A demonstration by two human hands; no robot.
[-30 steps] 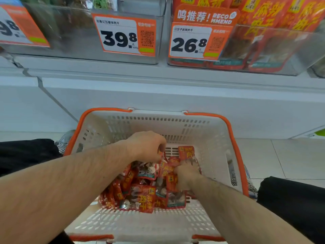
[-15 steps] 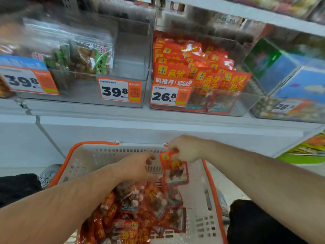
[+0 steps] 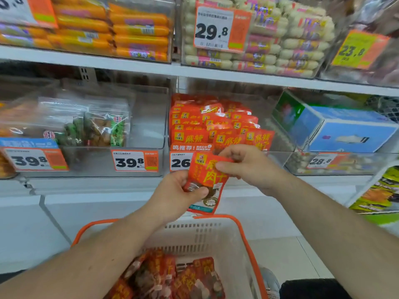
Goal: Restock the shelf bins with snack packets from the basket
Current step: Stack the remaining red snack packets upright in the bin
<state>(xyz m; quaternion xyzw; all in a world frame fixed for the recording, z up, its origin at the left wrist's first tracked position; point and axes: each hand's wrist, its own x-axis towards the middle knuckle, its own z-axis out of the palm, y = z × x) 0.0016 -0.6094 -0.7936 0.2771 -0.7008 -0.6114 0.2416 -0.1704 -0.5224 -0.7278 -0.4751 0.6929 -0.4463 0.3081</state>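
One red foil snack packet (image 3: 206, 179) stands upright, long axis vertical, before the clear red-packet bin (image 3: 280, 145); left hand (image 3: 177, 195) pinches its bottom, right hand (image 3: 246, 165) its top, above the orange-rimmed white basket (image 3: 241, 231).

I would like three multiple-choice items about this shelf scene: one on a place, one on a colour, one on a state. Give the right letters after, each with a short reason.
1. Where is the held packet?
A. above the basket, before the bin of red packets
B. inside the basket
C. on the floor

2. What colour is the basket rim?
A. blue
B. orange
C. black

3. How is the packet held?
A. by the left hand only
B. by the right hand only
C. by both hands

Answers:
1 A: it hangs between the basket rim and the bin front.
2 B: the rim is orange around white mesh.
3 C: the left hand pinches its lower part, the right its upper edge.
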